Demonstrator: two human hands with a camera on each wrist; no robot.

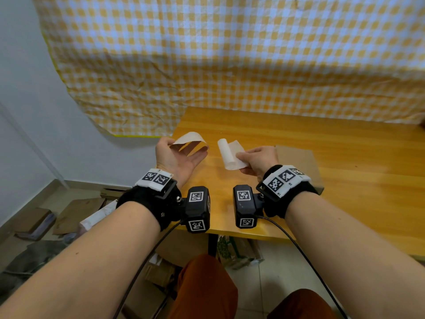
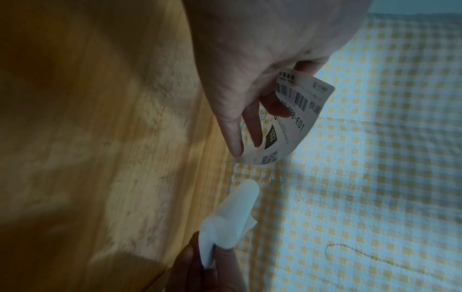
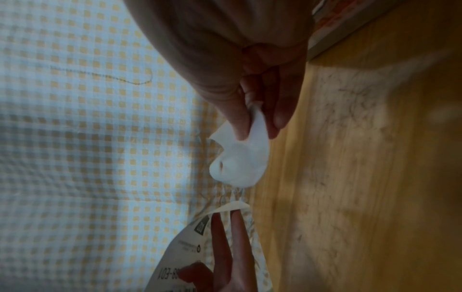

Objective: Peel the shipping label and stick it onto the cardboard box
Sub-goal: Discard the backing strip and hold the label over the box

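The peeled shipping label [image 1: 189, 137] arches above my left hand [image 1: 184, 155], pinched at one end by the thumb. The straight fingers touch its other end. Its printed side with a barcode shows in the left wrist view [image 2: 297, 122] and partly in the right wrist view [image 3: 180, 247]. My right hand [image 1: 257, 157] pinches the white backing paper [image 1: 230, 157], which curls into a roll [image 2: 232, 213] [image 3: 242, 162]. Label and backing are apart. The flat brown cardboard box [image 1: 301, 164] lies on the table just behind my right hand; its edge [image 3: 332, 29] shows beside the wrist.
Both hands hover over the near left corner of the wooden table [image 1: 299, 132]. A yellow checked cloth [image 1: 230, 54] hangs behind it. Flattened cardboard and scraps [image 1: 76, 212] litter the floor on the left and under the table.
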